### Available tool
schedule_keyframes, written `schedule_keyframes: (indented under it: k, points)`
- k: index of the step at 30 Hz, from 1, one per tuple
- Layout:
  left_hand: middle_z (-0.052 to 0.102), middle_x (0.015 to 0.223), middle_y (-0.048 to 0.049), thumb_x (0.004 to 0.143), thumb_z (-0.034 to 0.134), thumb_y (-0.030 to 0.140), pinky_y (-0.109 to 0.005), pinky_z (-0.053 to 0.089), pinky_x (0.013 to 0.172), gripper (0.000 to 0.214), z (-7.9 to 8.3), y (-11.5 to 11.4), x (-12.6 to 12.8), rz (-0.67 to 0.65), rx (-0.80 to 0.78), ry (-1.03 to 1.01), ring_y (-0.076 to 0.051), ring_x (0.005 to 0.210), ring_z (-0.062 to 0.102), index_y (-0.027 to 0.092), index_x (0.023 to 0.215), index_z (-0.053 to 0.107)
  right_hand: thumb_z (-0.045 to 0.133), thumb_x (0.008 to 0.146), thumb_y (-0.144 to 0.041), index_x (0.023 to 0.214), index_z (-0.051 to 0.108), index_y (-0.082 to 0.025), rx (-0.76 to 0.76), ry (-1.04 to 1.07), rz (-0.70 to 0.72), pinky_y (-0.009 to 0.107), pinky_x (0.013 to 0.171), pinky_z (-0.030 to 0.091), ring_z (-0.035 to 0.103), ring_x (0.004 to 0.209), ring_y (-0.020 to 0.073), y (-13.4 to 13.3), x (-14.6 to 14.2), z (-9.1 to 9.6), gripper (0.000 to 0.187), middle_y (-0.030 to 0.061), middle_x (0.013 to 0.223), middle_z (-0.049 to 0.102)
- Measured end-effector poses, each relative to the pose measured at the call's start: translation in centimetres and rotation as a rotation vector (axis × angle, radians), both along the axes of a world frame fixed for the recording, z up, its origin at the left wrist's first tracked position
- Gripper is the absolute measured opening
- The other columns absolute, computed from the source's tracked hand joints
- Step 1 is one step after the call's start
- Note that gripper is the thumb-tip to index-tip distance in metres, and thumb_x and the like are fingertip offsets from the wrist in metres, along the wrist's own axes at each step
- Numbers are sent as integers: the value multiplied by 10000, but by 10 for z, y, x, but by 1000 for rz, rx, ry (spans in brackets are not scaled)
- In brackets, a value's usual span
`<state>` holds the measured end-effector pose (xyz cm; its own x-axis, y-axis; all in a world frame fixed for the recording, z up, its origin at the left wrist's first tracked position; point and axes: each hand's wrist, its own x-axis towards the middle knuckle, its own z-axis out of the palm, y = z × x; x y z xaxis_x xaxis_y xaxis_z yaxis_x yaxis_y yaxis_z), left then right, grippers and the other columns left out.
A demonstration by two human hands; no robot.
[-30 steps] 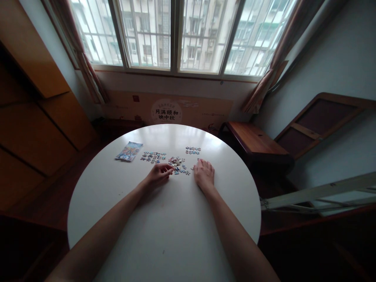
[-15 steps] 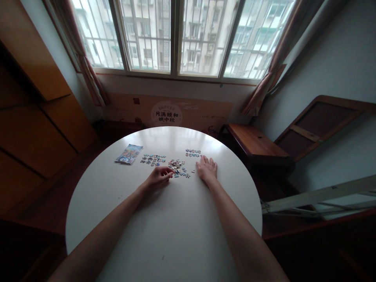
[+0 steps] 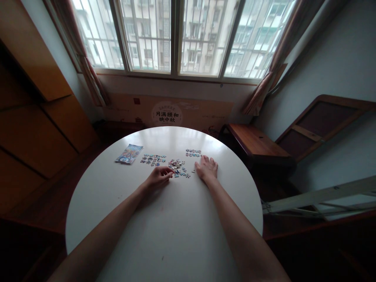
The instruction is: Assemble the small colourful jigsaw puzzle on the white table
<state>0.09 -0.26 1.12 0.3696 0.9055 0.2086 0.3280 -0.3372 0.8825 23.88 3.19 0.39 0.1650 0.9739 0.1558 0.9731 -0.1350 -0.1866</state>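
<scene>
My left hand (image 3: 160,175) rests at the near left edge of a heap of loose jigsaw pieces (image 3: 175,164). Its thumb and fingers curl together in a pinch, and what lies between the tips is too small to make out. On the right, my right hand (image 3: 207,168) lies palm down on the table with fingers spread, its fingertips near two rows of jigsaw pieces (image 3: 193,152). One lone piece (image 3: 193,171) sits just left of that hand. Beyond my left hand, more jigsaw pieces (image 3: 152,159) are laid out in rows.
The round white table (image 3: 176,227) carries a colourful picture sheet (image 3: 129,153) at the far left. A wooden bench (image 3: 251,141) stands beyond the table's right side. Under the barred window leans a printed board (image 3: 126,109). Wooden cabinets (image 3: 55,125) line the left wall.
My right hand has shifted very slightly, its thumb a little farther left. My left hand stays in the same place and pose.
</scene>
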Motion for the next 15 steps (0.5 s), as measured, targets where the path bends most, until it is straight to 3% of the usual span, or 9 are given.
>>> schedule_keyframes:
  k: [15]
  points:
    - [645, 644, -45, 754, 588, 338, -182, 418, 491, 267, 3, -2, 2, 4, -7, -18, -105, 547, 553, 98, 814, 689, 264, 881, -437, 1357, 339, -186, -3, -33, 24, 448, 1022, 143, 238, 1258, 278, -3, -1, 1, 543, 78, 1399, 332]
